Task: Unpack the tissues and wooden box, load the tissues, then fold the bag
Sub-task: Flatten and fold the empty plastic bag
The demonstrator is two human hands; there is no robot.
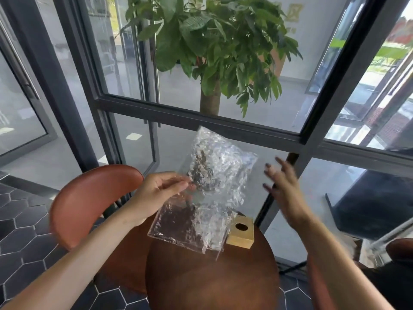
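A crinkled clear plastic bag (210, 182) hangs in the air above the round wooden table (212, 280). My left hand (161, 193) pinches the bag's left edge about halfway up. My right hand (283, 184) is to the right of the bag, fingers spread, blurred and apart from the plastic. A small wooden box (242, 233) with a round hole in its top sits on the far side of the table, partly hidden behind the bag's lower corner. No tissues are in view.
A brown leather chair (89, 202) stands left of the table, and another brown seat (400, 249) shows at the right edge. Dark-framed glass panels (223, 124) rise just behind the table, with a potted tree (210, 63) beyond. The floor has dark hexagonal tiles.
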